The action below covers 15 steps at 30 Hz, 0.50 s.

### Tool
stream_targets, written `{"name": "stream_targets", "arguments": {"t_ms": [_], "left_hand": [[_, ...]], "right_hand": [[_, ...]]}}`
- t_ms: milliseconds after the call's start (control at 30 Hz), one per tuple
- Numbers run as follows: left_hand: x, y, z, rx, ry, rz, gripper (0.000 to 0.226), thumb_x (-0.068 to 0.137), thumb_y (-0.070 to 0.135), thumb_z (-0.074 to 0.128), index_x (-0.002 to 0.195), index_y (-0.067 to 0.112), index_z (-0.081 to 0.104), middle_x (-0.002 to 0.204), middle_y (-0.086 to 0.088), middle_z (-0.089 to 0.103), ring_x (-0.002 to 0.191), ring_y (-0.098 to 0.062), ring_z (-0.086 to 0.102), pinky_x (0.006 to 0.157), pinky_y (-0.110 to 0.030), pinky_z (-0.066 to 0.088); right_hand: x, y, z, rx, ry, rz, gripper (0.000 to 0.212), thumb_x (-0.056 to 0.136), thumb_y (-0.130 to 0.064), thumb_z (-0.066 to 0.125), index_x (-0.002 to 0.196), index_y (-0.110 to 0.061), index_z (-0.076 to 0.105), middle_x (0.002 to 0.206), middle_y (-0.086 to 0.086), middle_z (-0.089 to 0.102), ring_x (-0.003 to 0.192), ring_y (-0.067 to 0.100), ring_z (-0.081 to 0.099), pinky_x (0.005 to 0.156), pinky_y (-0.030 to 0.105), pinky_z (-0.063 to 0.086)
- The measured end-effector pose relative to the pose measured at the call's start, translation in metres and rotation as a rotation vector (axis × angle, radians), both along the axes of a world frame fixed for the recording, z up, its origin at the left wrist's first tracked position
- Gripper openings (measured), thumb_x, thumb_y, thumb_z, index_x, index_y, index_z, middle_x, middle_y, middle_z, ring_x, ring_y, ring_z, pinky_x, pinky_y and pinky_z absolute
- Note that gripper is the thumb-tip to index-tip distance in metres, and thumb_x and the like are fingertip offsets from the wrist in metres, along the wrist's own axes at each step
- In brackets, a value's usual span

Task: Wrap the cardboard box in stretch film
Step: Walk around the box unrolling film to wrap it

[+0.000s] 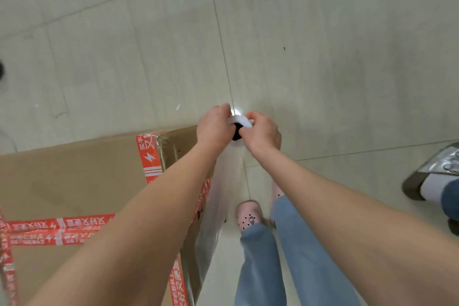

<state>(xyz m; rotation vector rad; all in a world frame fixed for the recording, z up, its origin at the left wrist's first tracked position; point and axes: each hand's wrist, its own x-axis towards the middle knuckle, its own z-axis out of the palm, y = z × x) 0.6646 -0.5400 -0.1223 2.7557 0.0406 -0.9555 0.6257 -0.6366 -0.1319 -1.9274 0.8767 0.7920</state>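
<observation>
A large brown cardboard box [74, 176] with red printed tape stands at the lower left. I hold a stretch film roll [239, 124] upright past the box's right corner, seen end-on with its white rim and dark core. My left hand [214, 126] grips the roll's left side and my right hand [263, 134] grips its right side. A clear sheet of film [218, 201] runs from the roll down along the box's right face, and shiny film covers the box's right corner.
The floor is pale tile with grout lines. My legs in blue jeans and pink perforated shoes [248, 216] stand right of the box. Another person's silver shoe and white sock [432, 174] show at the right edge.
</observation>
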Motion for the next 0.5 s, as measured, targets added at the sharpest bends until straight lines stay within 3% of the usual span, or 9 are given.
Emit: {"name": "stream_targets", "arguments": {"t_ms": [100, 200, 267, 367, 433, 500], "left_hand": [[0.008, 0.011, 0.0, -0.02, -0.015, 0.241, 0.01, 0.08, 0.015, 0.057, 0.085, 0.011, 0.05, 0.082, -0.007, 0.057, 0.079, -0.027, 0.055, 0.061, -0.031, 0.037], [0.017, 0.024, -0.002, -0.049, -0.019, 0.454, 0.016, 0.078, 0.017, 0.059, 0.075, 0.014, 0.045, 0.082, -0.011, 0.062, 0.078, -0.032, 0.064, 0.065, -0.035, 0.047], [0.022, 0.031, -0.003, -0.052, 0.006, 0.55, 0.022, 0.077, 0.018, 0.061, 0.069, 0.017, 0.04, 0.087, -0.014, 0.066, 0.08, -0.034, 0.066, 0.07, -0.037, 0.053], [0.029, 0.042, -0.003, -0.021, 0.094, 0.522, 0.021, 0.079, 0.021, 0.061, 0.071, 0.014, 0.043, 0.09, -0.017, 0.068, 0.083, -0.034, 0.067, 0.072, -0.04, 0.054], [0.034, 0.048, -0.002, 0.009, 0.11, 0.416, 0.02, 0.081, 0.022, 0.062, 0.086, 0.005, 0.053, 0.094, -0.016, 0.066, 0.089, -0.033, 0.063, 0.067, -0.036, 0.046], [0.038, 0.051, 0.0, 0.022, 0.069, 0.28, 0.029, 0.082, 0.019, 0.062, 0.105, 0.004, 0.052, 0.103, -0.014, 0.06, 0.096, -0.032, 0.057, 0.071, -0.034, 0.04]], "right_hand": [[0.014, 0.004, 0.001, 0.044, -0.026, -0.008, 0.032, 0.081, -0.022, 0.061, 0.113, -0.026, 0.057, 0.111, -0.002, 0.062, 0.1, 0.022, 0.059, 0.073, 0.023, 0.036], [0.028, 0.015, 0.004, 0.222, 0.084, -0.151, 0.042, 0.08, -0.026, 0.068, 0.117, -0.02, 0.05, 0.102, -0.001, 0.056, 0.081, 0.022, 0.06, 0.078, 0.033, 0.052], [0.036, 0.024, 0.003, 0.32, 0.123, -0.265, 0.045, 0.083, -0.018, 0.067, 0.124, -0.016, 0.049, 0.101, 0.001, 0.05, 0.071, 0.018, 0.057, 0.08, 0.041, 0.057], [0.045, 0.036, 0.0, 0.291, 0.115, -0.278, 0.042, 0.082, -0.011, 0.064, 0.122, -0.014, 0.051, 0.107, 0.006, 0.053, 0.087, 0.025, 0.062, 0.084, 0.042, 0.056], [0.048, 0.043, 0.0, 0.276, 0.12, -0.28, 0.039, 0.081, -0.011, 0.063, 0.117, -0.016, 0.051, 0.106, 0.004, 0.053, 0.098, 0.028, 0.063, 0.087, 0.042, 0.055], [0.05, 0.048, 0.001, 0.27, 0.135, -0.287, 0.037, 0.08, -0.012, 0.064, 0.113, -0.018, 0.051, 0.103, 0.002, 0.052, 0.101, 0.03, 0.063, 0.088, 0.042, 0.054]]}}
